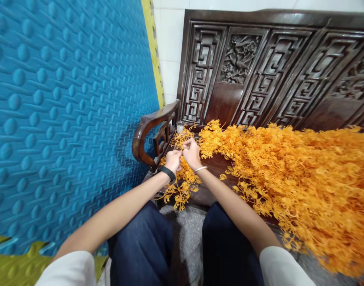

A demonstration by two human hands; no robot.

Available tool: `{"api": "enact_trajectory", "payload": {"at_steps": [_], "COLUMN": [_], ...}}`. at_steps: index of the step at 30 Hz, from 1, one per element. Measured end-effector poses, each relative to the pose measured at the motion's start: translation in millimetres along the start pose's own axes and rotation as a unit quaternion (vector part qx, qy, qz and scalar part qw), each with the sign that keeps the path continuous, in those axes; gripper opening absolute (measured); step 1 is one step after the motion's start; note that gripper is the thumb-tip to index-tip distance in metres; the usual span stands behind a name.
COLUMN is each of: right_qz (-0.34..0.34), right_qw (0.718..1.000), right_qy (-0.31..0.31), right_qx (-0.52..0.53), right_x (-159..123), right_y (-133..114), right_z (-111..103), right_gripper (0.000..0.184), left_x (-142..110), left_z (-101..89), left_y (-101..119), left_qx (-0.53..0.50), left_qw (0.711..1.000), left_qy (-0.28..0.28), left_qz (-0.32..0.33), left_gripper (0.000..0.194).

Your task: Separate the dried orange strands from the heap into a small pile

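My left hand (173,161), with a black band on its wrist, is closed around the stems of an orange artificial flower sprig (182,194). Its curly heads hang below the fist, over the front of the wooden bench seat (213,169). Close against it, my right hand (191,153), wearing a light bangle, has its fingers pinched together at the stem end. More orange sprigs (182,137) lie just beyond both hands, by the bench's armrest. The exact spot where the fingers meet is too small to make out.
A large heap of orange flower sprigs (312,171) covers the bench to the right. The carved dark backrest (238,93) rises behind. A curved wooden armrest (143,137) stands at left, beside the blue bumpy foam mat (65,119). Grey speckled floor (189,234) shows between my knees.
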State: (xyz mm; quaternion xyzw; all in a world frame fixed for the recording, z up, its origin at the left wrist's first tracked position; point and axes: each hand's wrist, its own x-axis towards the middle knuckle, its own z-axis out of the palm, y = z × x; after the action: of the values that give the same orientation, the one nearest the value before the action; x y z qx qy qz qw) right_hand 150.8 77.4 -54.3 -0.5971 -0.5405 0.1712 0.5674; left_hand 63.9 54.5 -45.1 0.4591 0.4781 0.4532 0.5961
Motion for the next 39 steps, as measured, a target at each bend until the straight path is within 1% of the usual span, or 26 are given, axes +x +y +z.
{"api": "enact_trajectory", "payload": {"at_steps": [4,6,7,8,9,11,12,15,18,21,23,26,29,32,34,36,37,39], "right_qz": [-0.016,-0.003,0.012,0.042,0.062,0.070,0.065,0.039,0.019,-0.001,-0.019,-0.043,-0.057,-0.070,-0.056,-0.020,-0.001,0.020], "right_qw": [1.000,1.000,0.999,0.997,0.995,0.995,0.996,0.998,0.995,0.988,0.984,0.979,0.970,0.959,0.962,0.960,0.952,0.922], "right_qy": [-0.005,0.014,0.031,0.061,0.072,0.067,0.051,-0.013,-0.090,-0.156,-0.178,-0.197,-0.230,-0.266,-0.267,-0.276,-0.296,-0.364], "right_qx": [-0.025,-0.014,-0.004,0.009,0.017,0.030,0.038,0.050,0.039,0.014,-0.005,-0.031,-0.063,-0.076,-0.032,0.037,0.073,0.130], "right_x": [1.4,10.8,17.7,25.5,33.2,45.4,48.8,47.5,37.6,29.6,26.6,24.2,24.0,25.2,24.9,21.7,18.8,10.9], "right_y": [4.2,12.0,17.5,23.8,30.4,43.1,48.4,58.5,61.9,62.0,61.4,61.7,64.6,64.6,58.0,44.8,36.2,18.0], "right_z": [4.2,-0.8,-6.4,-13.8,-22.4,-39.7,-46.7,-55.4,-49.8,-41.4,-37.5,-34.5,-36.1,-44.9,-54.0,-63.0,-66.6,-70.9], "right_gripper": [0.016,0.015,0.014,0.013,0.010,0.005,0.004,0.016,0.019,0.013,0.007,0.005,0.013,0.021,0.024,0.027,0.028,0.031], "left_x": [-1.8,-8.5,-13.4,-18.6,-23.5,-29.2,-29.3,-19.7,-6.8,-2.8,-5.7,-13.9,-22.6,-31.5,-37.6,-43.4,-46.0,-50.4], "left_z": [6.2,10.0,12.0,13.9,15.4,16.3,15.1,4.6,-10.8,-22.0,-25.8,-28.6,-31.7,-35.6,-37.7,-38.5,-38.4,-37.3], "left_y": [-3.6,-8.5,-11.4,-14.2,-16.6,-19.0,-18.8,-13.1,-4.0,4.5,8.6,13.0,18.9,27.6,33.4,37.8,39.3,41.2], "left_qx": [-0.024,-0.025,-0.022,-0.019,-0.015,-0.009,-0.008,-0.007,-0.009,-0.015,-0.020,-0.009,0.007,-0.018,-0.045,-0.074,-0.087,-0.113], "left_qw": [1.000,1.000,1.000,1.000,1.000,0.999,0.999,0.999,1.000,0.999,0.998,0.996,0.992,0.982,0.974,0.965,0.961,0.955], "left_qy": [0.012,0.013,0.009,0.001,-0.013,-0.036,-0.040,-0.031,-0.026,-0.025,-0.038,-0.053,-0.065,-0.099,-0.112,-0.115,-0.116,-0.115], "left_qz": [-0.009,-0.012,-0.013,-0.015,-0.015,-0.013,-0.009,0.000,0.009,0.030,0.049,0.078,0.112,0.158,0.192,0.223,0.235,0.251], "left_gripper": [0.016,0.019,0.020,0.021,0.020,0.018,0.016,0.014,0.017,0.022,0.022,0.014,0.013,0.014,0.015,0.018,0.021,0.024]}}
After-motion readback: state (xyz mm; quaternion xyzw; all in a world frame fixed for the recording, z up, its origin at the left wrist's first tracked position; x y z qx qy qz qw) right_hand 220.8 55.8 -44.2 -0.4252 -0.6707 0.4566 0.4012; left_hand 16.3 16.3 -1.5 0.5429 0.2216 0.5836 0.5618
